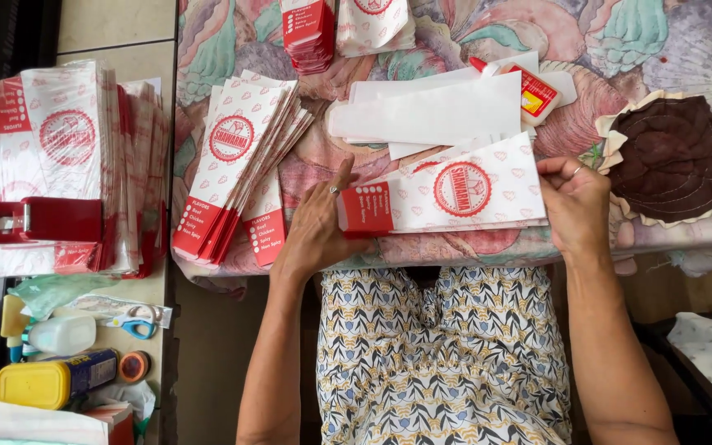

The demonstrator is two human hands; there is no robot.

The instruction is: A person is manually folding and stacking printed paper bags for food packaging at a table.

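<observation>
Both hands on a red-and-white paper bag (455,194), lying flat across the near edge of the counter (620,49) with its flowery cloth. Left hand (316,227) flat at the bag's red end, fingers (341,177) together and stretched out, a ring on one. Right hand (574,202) at the bag's other end, fingers curled and pinching the edge, thumb side hidden so can't tell how tight. Under the bag, a few more of the same kind. Just behind it, plain white paper sheets (438,111) and a small glue bottle (529,86) with a red tip. Off to the left, a fanned stack of finished bags (236,165), well apart from another big pile (67,140) on the side table. Brown crocheted mat (673,156) near the right hand. Scissors (138,323) and a yellow-lidded tub (35,383) down at bottom left.
</observation>
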